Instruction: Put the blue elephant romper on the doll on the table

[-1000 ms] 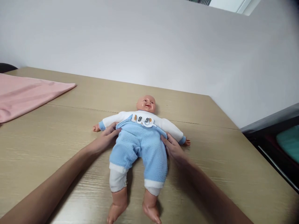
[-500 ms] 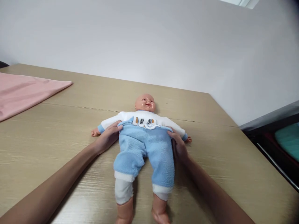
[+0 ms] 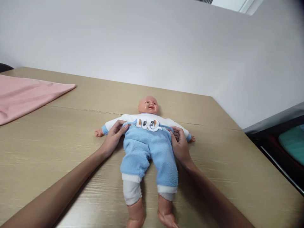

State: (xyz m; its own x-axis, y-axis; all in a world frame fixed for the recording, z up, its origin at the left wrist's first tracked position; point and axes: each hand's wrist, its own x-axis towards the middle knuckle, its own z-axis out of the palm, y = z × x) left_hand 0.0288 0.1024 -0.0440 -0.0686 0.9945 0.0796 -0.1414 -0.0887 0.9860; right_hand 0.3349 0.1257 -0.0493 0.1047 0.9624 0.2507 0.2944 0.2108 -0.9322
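A baby doll (image 3: 149,105) lies on its back on the wooden table, arms spread and feet toward me. It wears a white top (image 3: 114,121) with blue cuffs and blue fleece pants (image 3: 152,148) with white hems; a white layer shows below the hem on one leg. An animal face patch (image 3: 148,124) with two eyes sits at the waist. My left hand (image 3: 115,134) pinches the waistband's left side between thumb and fingers. On the other side my right hand (image 3: 180,141) is closed on the waistband's right end, fingers curled.
A pink cloth (image 3: 30,95) lies at the table's far left. Behind the wooden table (image 3: 83,133) rises a pale wall (image 3: 142,41). Past the right edge is a dark object with teal fabric (image 3: 293,142). A dark shape (image 3: 5,67) shows at the far left edge.
Both hands have shifted their grip on the waistband, and the fingers are now more curled. The waistband sides look bunched more narrowly. The view has moved slightly.
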